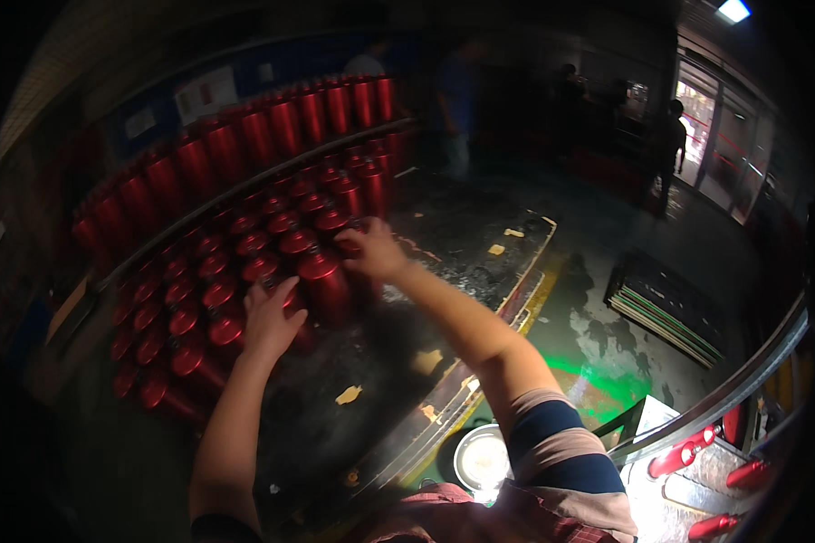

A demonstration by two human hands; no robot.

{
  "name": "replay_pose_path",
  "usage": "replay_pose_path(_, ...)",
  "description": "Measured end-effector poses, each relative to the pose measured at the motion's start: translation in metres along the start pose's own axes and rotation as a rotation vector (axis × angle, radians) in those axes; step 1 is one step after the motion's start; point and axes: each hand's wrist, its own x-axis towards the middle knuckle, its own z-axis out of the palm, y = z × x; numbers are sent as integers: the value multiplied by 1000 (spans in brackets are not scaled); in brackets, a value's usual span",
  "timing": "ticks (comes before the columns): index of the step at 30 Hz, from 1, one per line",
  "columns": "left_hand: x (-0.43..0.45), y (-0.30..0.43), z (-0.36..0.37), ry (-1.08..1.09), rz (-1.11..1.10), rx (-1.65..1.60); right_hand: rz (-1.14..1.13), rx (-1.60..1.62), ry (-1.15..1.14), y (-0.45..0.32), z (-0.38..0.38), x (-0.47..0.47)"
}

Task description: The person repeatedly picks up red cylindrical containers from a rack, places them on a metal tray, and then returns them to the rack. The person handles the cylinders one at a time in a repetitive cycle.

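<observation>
Rows of glossy red metal cylinders (219, 294) with domed shoulders and small necks stand upright on a dark, worn tabletop (326, 434). My left hand (272, 319) is at the top of a front-row cylinder, thumb and fingers spread around it. Farther right, my right hand (375, 252) curls at the top of another cylinder, at the group's right edge. Blur and the dark hide whether either hand grips or only touches. Between both hands stands one red cylinder (319, 271), its shoulder and neck in plain sight.
Behind, a raised shelf (272, 159) carries another row of red cylinders (285, 122). A round bright lamp (483, 458) is beside my body. Flat stacked panels (665, 305) lie on the floor at right. More red cylinders (682, 460) rest at lower right. Several people stand in the dim background.
</observation>
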Motion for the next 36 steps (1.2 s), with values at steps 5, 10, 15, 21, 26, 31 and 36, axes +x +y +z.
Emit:
replay_pose_path(5,-5,-2,15,145,-18,-28,101,-1,10,-22,0,-6)
replay_pose_path(10,-32,11,18,293,94,-88,179,15,183,-29,-19,-38)
replay_pose_path(15,-74,2,19,413,273,-231,318,145,543,-10,-38,-132)
replay_pose_path(21,-133,25,-20,341,132,-803,616,539,738,-26,-116,-287)
replay_pose_path(26,-191,84,-28,-45,-249,-1735,877,879,853,-75,-181,-373)
replay_pose_path(31,-227,156,58,-515,-458,-2080,924,1635,682,-32,-212,-450)
replay_pose_path(36,-254,209,220,-1305,-1100,-2700,1221,2057,1003,-19,-209,-472)
